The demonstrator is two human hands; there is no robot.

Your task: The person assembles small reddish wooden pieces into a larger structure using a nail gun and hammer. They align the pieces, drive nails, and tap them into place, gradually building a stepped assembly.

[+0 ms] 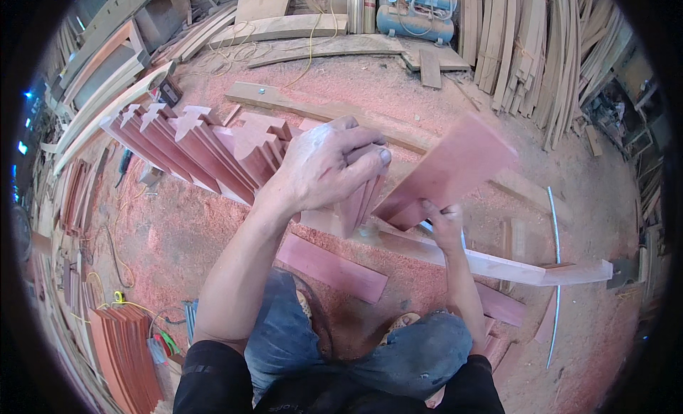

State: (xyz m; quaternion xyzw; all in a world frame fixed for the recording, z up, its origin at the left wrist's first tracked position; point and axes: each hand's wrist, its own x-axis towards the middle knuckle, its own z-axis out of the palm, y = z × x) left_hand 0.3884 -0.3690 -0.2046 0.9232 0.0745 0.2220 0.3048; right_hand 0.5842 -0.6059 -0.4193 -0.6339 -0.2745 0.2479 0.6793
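Observation:
My left hand (329, 163) is closed, its fingers curled over the upper end of a reddish grooved wooden piece (357, 206). The palm side of that grip is hidden. To its right, my right hand (447, 225) pinches the lower part of a flat, reddish wooden board (455, 168), thumb on the near face. This board is tilted, with its upper end leaning right and its lower corner close to the grooved piece. Left of my left hand stands a row of reddish profiled wooden mouldings (206, 147) with notched ends, side by side on a long pale beam (498, 267).
Flat reddish boards (333, 267) lie on the shaving-covered floor near my knees. A stack of reddish slats (124, 357) stands lower left, near a yellow tape measure (119, 297). Farther off are a blue air compressor (415, 19), a long plank (313, 109) and leaning timber strips (526, 51).

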